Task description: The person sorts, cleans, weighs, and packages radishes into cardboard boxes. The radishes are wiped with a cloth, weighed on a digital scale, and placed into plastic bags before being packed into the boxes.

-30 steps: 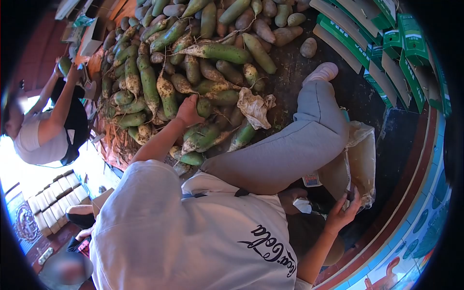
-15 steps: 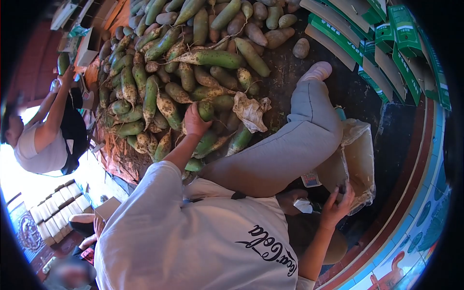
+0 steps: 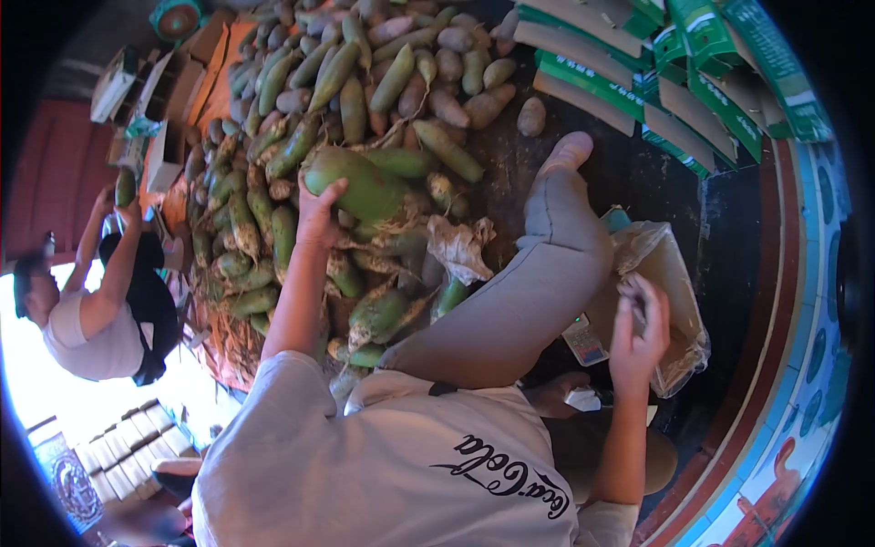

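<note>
A big green radish is held up in my left hand, its rooty end pointing right. Beneath and behind it lies a heap of green radishes, many with soil on them. My right hand is raised beside an open box lined with plastic; its fingers are bent together, and whether a small thing is between them is too unclear to tell. A crumpled cloth or paper lies at the heap's edge near my leg.
Green cartons stand at the upper right. A calculator-like device sits by my thigh. At the left another person holds a radish. Stacked white boxes are at the lower left, beside a partly visible person.
My left hand has lifted the large radish off the heap. My right hand has risen, its fingers now more bent. The view has shifted, and the other person's radish is upright in both hands.
</note>
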The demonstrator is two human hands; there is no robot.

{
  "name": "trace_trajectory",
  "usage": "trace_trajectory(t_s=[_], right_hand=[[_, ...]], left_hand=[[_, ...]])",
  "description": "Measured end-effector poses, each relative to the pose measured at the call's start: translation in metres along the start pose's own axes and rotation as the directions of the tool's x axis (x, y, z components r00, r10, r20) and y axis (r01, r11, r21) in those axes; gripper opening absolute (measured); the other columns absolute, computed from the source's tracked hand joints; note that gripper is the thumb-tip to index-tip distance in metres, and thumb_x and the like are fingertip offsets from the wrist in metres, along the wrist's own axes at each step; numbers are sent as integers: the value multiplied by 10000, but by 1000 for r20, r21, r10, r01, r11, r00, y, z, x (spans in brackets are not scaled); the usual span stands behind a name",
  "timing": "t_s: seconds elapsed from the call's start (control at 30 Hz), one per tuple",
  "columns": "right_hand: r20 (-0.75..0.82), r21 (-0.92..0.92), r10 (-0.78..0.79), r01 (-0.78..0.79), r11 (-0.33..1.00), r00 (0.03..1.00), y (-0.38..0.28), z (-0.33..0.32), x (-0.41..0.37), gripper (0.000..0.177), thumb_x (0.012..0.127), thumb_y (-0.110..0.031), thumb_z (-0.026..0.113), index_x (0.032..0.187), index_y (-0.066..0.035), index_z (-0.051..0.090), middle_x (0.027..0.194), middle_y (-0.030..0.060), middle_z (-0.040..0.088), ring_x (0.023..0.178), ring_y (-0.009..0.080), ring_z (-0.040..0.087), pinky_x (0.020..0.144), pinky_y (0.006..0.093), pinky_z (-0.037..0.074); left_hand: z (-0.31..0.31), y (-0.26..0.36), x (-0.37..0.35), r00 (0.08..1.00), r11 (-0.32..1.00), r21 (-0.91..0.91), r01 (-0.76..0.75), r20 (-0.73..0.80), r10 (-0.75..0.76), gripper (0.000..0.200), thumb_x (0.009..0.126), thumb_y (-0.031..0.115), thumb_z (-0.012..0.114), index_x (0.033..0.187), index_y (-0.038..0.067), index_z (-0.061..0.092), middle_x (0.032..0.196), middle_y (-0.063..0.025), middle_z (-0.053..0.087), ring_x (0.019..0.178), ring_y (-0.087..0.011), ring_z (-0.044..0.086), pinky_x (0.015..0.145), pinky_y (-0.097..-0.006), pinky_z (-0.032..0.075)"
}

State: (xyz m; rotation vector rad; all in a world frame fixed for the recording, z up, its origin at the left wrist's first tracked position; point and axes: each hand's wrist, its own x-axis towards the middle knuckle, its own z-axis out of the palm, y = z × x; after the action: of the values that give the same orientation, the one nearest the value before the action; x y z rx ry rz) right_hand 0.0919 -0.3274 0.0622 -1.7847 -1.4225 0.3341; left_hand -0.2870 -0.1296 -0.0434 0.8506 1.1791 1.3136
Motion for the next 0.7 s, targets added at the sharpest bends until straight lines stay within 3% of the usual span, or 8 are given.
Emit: trace_trajectory(t_s=[0.17,0.3,0.33,0.43,0.47,0.57,0.6,0.7], right_hand=[[95,-9,-339,341,940,936,-53,31,61,441,733,-95,661,1145,-37,517,1081,155,561,964,314,570,833,370,459],[103,-170,-448,459,872,888,-87,57,99,738,662,-175,741,1297,-99,372,1167,153,530,1025,338,550,835,380,466],[86,-203,-475,482,852,876,-89,61,104,795,652,-197,753,1324,-112,336,1178,147,527,1018,342,553,825,383,473],[207,-238,-226,273,932,952,-101,50,113,801,654,-278,755,1314,-118,331,1128,192,529,889,338,597,752,394,466],[218,-299,-219,279,913,951,-98,45,114,847,620,-306,778,1309,-96,331,1118,175,548,876,331,609,731,394,475],[94,-67,-389,395,916,917,-82,30,110,868,601,-323,790,1305,-95,336,1092,163,572,908,308,608,726,381,489],[117,-40,-337,343,938,934,-84,17,106,871,583,-294,804,1296,-88,350,1095,155,584,956,303,600,791,377,485],[95,51,-295,292,955,951,-78,-11,93,848,576,-240,810,1282,-78,371,1106,167,579,992,311,587,840,365,476]], left_hand=[[67,52,12,991,888,-459,-19,112,79,629,711,154,696,1256,86,390,1169,-66,505,1086,-240,488,968,-401,372],[128,88,-10,994,814,-577,60,112,7,648,734,314,679,1276,81,411,1271,-97,473,1177,-276,436,1022,-465,317],[138,97,-19,986,816,-564,124,165,-36,694,727,366,677,1294,88,390,1285,-94,465,1179,-278,436,1017,-473,325],[159,117,-36,964,786,-602,143,263,26,689,733,388,683,1279,76,404,1270,-76,474,1185,-252,434,1025,-421,321],[162,128,-43,943,809,-570,140,327,67,618,828,428,584,1290,67,391,1284,-89,463,1211,-250,414,1037,-418,308],[157,143,-41,891,837,-527,146,439,121,529,923,430,426,1305,68,373,1298,-112,446,1228,-243,395,1038,-415,306],[163,153,-48,918,907,-413,83,386,92,510,960,426,306,1299,50,373,1296,-134,448,1194,-263,440,987,-422,383],[172,156,-55,906,951,-300,71,419,65,421,973,341,337,1240,40,460,1191,-95,534,1076,-196,526,891,-355,449]])
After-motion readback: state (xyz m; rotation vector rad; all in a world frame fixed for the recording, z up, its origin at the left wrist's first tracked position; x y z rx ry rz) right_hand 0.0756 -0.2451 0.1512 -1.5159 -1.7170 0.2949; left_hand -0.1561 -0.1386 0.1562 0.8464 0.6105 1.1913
